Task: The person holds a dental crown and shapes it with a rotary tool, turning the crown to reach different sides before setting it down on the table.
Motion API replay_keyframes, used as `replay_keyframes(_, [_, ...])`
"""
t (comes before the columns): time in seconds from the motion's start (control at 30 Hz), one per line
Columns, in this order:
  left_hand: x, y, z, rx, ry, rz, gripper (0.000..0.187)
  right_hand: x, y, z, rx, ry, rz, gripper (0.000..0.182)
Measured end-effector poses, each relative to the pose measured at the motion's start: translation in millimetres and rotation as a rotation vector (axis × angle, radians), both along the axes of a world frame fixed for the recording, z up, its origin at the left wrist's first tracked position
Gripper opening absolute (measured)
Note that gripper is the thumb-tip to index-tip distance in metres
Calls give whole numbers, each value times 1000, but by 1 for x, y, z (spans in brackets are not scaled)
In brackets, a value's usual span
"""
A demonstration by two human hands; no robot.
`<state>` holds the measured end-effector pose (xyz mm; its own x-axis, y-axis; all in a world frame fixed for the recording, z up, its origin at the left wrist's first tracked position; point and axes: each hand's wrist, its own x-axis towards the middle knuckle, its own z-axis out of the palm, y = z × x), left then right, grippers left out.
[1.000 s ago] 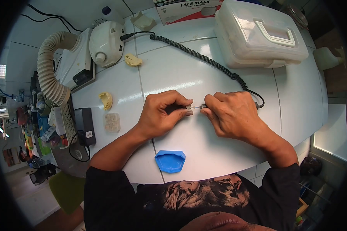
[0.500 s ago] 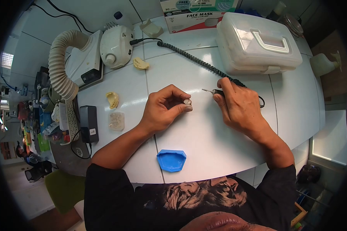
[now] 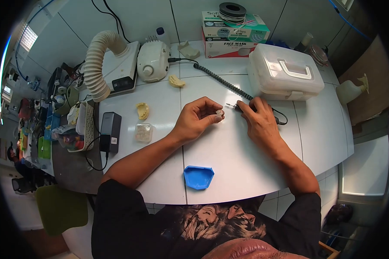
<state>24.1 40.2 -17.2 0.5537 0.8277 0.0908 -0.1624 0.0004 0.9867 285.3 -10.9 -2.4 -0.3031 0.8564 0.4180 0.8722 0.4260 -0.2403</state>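
Observation:
A small whitish piece (image 3: 219, 113) is pinched between the thumb and fingers of my left hand (image 3: 197, 118). My right hand (image 3: 260, 120) is closed from above over a dark rotary handpiece (image 3: 238, 106), low over the tabletop. Its thin metal bur points left, a short gap from the whitish piece. Most of the handpiece is hidden under my fingers, and its cord shows to the right of my hand. Nearer my body lies a blue, many-sided mould (image 3: 198, 187), hollow side up.
A coiled cord (image 3: 222, 77) runs to the white motor unit (image 3: 154, 62). Yellowish dental casts (image 3: 142, 111) and a small clear box (image 3: 144, 132) lie left of my hands. A white case (image 3: 285, 73) stands back right. Behind are face mask boxes (image 3: 227, 48) and a ribbed suction hose (image 3: 95, 64).
The view has tilted up and shifted. My right hand has turned flatter and lower over the handpiece, its bur now closer to my left hand. The left hand keeps its pinch.

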Motion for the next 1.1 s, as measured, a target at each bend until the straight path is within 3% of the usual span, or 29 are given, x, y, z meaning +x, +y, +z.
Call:
replay_keyframes(0.43, [1,0,1,1,15,36,25,-1,-1,11,42,-82,-22,40])
replay_keyframes(0.77, [1,0,3,-10,5,44,26,-8,-1,29,138,-2,-8,33])
replay_keyframes(0.9, [2,-3,3,-16,3,36,25,-20,-11,76,201,31,40,22])
replay_keyframes(1.1, [5,0,-1,20,-56,44,23,-56,-68,187,-94,108,399,31])
